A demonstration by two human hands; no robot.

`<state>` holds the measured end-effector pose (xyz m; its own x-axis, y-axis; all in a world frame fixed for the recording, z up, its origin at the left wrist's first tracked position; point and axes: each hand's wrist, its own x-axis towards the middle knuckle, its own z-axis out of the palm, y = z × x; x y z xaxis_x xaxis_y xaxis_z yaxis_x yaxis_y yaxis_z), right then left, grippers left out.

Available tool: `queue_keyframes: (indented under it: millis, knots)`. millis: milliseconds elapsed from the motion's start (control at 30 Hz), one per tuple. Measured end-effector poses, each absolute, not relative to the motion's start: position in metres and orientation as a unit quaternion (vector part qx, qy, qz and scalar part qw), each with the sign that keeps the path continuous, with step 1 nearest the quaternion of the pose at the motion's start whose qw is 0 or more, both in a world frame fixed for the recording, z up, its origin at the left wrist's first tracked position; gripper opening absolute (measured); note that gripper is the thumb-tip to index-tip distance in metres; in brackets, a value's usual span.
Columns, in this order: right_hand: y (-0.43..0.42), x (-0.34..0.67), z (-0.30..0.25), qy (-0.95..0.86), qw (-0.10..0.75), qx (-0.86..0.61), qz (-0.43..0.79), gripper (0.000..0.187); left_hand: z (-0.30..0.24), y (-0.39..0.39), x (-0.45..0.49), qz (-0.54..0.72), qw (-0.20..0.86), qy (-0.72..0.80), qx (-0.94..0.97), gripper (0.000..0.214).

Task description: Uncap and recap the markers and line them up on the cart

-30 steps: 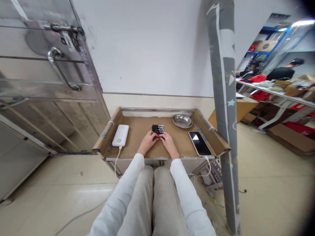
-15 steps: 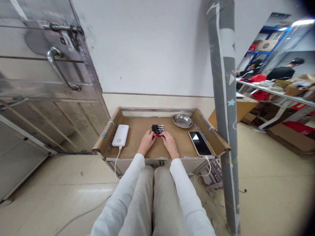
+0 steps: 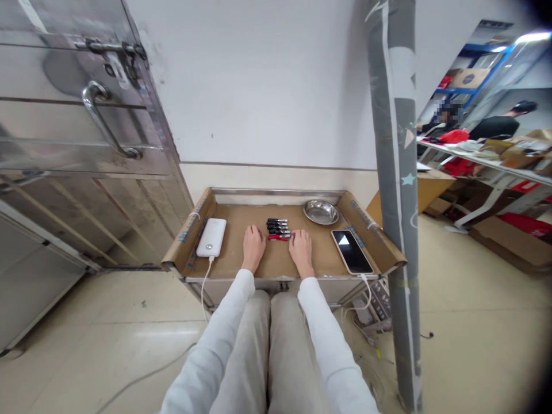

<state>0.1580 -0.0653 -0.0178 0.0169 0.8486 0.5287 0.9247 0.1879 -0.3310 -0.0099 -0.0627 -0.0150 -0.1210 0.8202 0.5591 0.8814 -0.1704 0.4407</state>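
Several black pens point(image 3: 277, 225) lie side by side in a row on the brown cardboard tabletop point(image 3: 235, 213). At the near end of the row lies a red pen point(image 3: 276, 237). My left hand point(image 3: 254, 246) rests on the cardboard just left of the pens, fingers pointing forward and holding nothing. On the other side, my right hand point(image 3: 301, 249) lies palm down, its fingertips close to the right ends of the nearest pens. Whether those fingertips touch a pen I cannot tell.
A white power bank point(image 3: 211, 237) with a cable lies at the left. To the right are a phone point(image 3: 352, 252) on a cable and a round metal dish point(image 3: 320, 212). A tall wrapped grey roll point(image 3: 399, 230) stands beside the table. Two people sit farther back at right.
Both hands have drawn apart from the red pen, the left one to the left and the right one slightly right. The red pen is now uncovered.
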Motion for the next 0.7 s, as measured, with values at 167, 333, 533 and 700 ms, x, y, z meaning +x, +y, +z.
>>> queue_keyframes:
  millis: [167, 333, 533, 700]
  knots:
    - [-0.0675, 0.1566, -0.0152, -0.701, 0.304, -0.643, -0.052, 0.019, -0.0169, -0.0632, -0.0095, -0.364, 0.057, -0.688, -0.626, 0.008]
    - [-0.0691, 0.1559, -0.0126, -0.703, 0.308, -0.638, -0.07, 0.018, -0.0171, -0.064, -0.007, -0.348, 0.083, -0.694, -0.625, 0.009]
    - [-0.0689, 0.1557, -0.013, -0.701, 0.298, -0.64, -0.097, 0.016, -0.0175, -0.0631, -0.0061, -0.36, 0.086, -0.685, -0.627, 0.009]
    - [-0.0679, 0.1558, -0.0137, -0.703, 0.292, -0.64, -0.106, 0.015, -0.0151, -0.064, -0.0056, -0.325, 0.076, -0.698, -0.634, 0.013]
